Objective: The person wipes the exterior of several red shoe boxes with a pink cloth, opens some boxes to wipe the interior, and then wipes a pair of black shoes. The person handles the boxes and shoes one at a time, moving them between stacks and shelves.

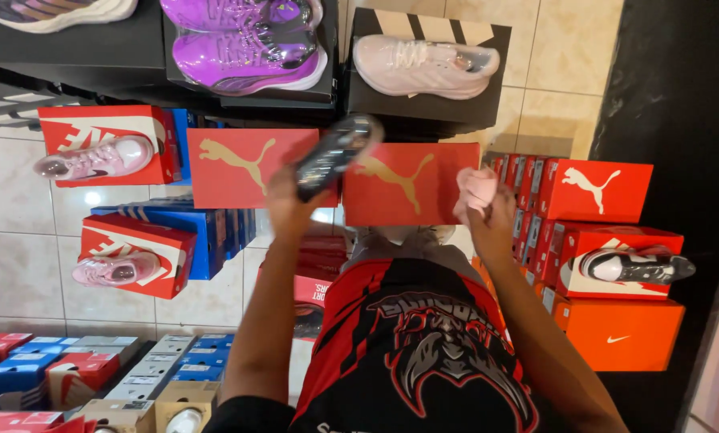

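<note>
Nearest the lens, a red and black printed shirt (423, 353) on the wearer's own chest, both bare forearms rising from it toward a shoe display.

Far left: stacked shoe boxes in blue, grey and red (95, 377) at the lower left corner of the tiled floor (14, 273). Above them, two red boxes, each carrying a pale pink sneaker: one higher (99, 158), one lower (111, 269), with blue boxes (215, 228) just beside the lower one. Along the top edge, black shelving (70, 48) with a glossy purple sneaker (247, 48) on it.

Centre left: left hand (289, 200) raised, fingers clamped around a black shoe (335, 154), held tilted with its far end up and to the right, in front of a red box with a gold leaping-cat mark (247, 168).

Centre right: a second red box with the same gold mark (411, 184), just beside the first. Above it, a black box (423, 100) bearing a pale pink-white sneaker (423, 64).

Right hand (484, 204) raised well apart from the left, closed on a bunched pale pink cloth (478, 186) at the right edge of the second red box.

Far right: more red boxes (600, 192) stacked against a dark wall, a black and white sneaker (636, 265) lying on one, and an orange box (624, 333) beneath.
</note>
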